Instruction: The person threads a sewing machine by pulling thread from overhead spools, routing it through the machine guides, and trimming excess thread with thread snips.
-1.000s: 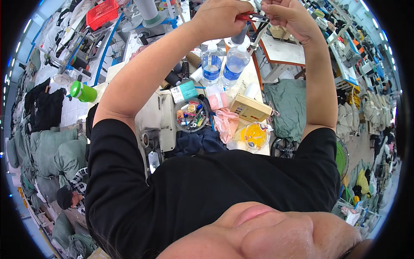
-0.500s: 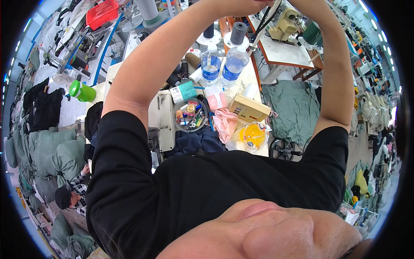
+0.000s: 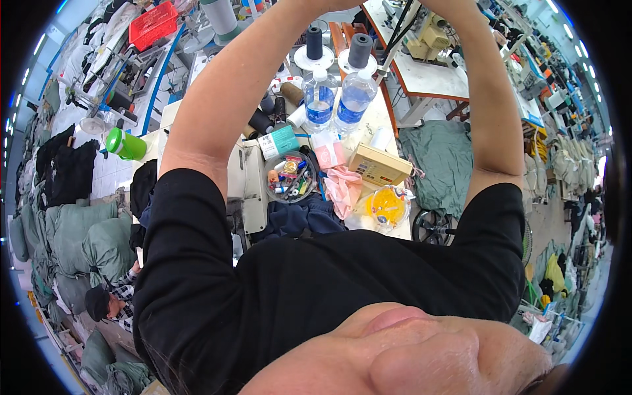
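Both my arms reach up and forward past the upper edge. Only the wrist end of my left hand shows there; its fingers are cut off. Of my right hand just the base shows, beside dark cables, with the fingers also out of sight. What either hand holds cannot be seen. Below and between them stand a dark thread cone and a grey thread cone on white discs. Two clear water bottles with blue labels, a left bottle and a right bottle, stand upright in front of the cones.
On the table lie a tub of small items, a teal-and-white box, a beige box, pink cloth and a bag of something yellow. A sewing machine is left. A person sits far left.
Both arms have shifted left and further up, so my left hand has largely left the upper edge. My right elbow has moved inward. The things on the table have stayed put.
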Motion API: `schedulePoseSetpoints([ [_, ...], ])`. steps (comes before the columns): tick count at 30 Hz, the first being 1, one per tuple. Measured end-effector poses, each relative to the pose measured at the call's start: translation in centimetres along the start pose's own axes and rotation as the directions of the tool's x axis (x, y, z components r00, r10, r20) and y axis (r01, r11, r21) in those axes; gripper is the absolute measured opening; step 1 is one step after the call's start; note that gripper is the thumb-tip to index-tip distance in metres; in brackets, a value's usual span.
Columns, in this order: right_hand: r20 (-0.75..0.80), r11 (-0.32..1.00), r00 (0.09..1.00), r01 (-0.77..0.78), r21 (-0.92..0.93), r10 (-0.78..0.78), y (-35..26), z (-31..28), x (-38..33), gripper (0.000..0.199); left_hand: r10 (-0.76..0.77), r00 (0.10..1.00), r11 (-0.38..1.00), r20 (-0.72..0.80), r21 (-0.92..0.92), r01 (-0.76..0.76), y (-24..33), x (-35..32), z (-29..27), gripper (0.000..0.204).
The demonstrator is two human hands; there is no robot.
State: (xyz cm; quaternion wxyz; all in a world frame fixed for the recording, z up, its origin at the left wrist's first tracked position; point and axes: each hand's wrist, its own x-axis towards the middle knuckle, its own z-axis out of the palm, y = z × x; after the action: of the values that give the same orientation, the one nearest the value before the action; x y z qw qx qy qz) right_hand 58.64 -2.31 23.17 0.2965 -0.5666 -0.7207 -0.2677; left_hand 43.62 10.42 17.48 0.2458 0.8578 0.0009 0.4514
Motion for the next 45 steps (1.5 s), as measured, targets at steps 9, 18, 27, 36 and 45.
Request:
schedulePoseSetpoints([
  [9, -0.04, 0.464, 0.854, -0.241, 0.852, 0.518, 0.0, 7.3, 0.2, 0.024, -0.129, 0.978, 0.953, -0.163, -0.292, 0.077, -0.1, -0.6, 0.4, 0.018],
  [18, 0.246, -0.218, 0.806, -0.149, 0.965, 0.539, -2.1, 9.1, -0.8, 0.021, -0.419, 0.907, 0.583, -0.051, -0.78, 0.226, 1.1, -0.7, -1.0, 0.012],
  [27, 0.263, -0.095, 0.857, -0.247, 0.964, 0.443, -2.2, 8.5, -1.4, 0.024, -0.45, 0.89, 0.706, -0.068, -0.638, 0.308, 1.1, 0.1, -1.9, 0.017],
  [36, 0.236, -0.064, 0.843, -0.235, 0.97, 0.483, -1.4, 8.6, -2.0, 0.02, -0.309, 0.939, 0.888, -0.15, -0.4, 0.228, 0.1, 0.7, -0.8, 0.017],
  [45, 0.203, -0.19, 0.54, -0.081, 0.978, 0.817, -0.2, 10.2, -1.9, 0.014, -0.14, 0.932, 0.97, -0.333, -0.234, 0.062, -4.0, 0.4, -3.0, 0.02],
])
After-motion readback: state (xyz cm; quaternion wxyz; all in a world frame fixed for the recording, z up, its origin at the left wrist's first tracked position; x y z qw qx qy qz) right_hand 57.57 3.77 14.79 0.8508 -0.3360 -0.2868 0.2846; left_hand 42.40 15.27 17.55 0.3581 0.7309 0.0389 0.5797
